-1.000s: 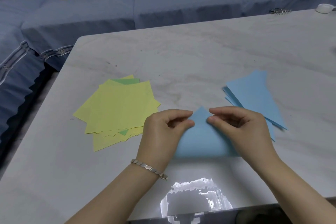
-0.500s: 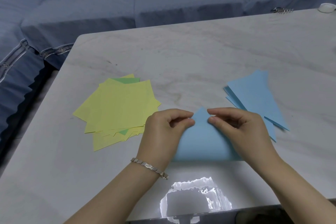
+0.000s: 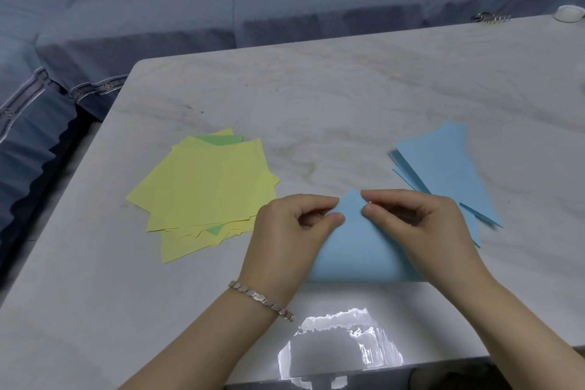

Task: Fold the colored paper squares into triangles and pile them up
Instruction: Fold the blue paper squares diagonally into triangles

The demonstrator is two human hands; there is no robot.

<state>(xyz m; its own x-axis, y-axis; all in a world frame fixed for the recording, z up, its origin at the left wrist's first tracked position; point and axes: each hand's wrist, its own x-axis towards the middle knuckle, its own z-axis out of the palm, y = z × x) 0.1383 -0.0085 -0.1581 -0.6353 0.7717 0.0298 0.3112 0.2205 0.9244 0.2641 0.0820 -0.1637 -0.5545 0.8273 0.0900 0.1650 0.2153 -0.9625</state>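
I pinch the top corner of the blue sheet [image 3: 357,250] lying before me with my left hand [image 3: 291,231] and right hand [image 3: 414,225]; I should match both corners exactly before creasing the bottom edge.

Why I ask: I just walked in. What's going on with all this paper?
A person is folding a blue sheet into a triangle on the table. Both the left hand and the right hand pinch its top corner. Loose yellow and green squares lie stacked to the left; finished blue triangles are piled to the right.
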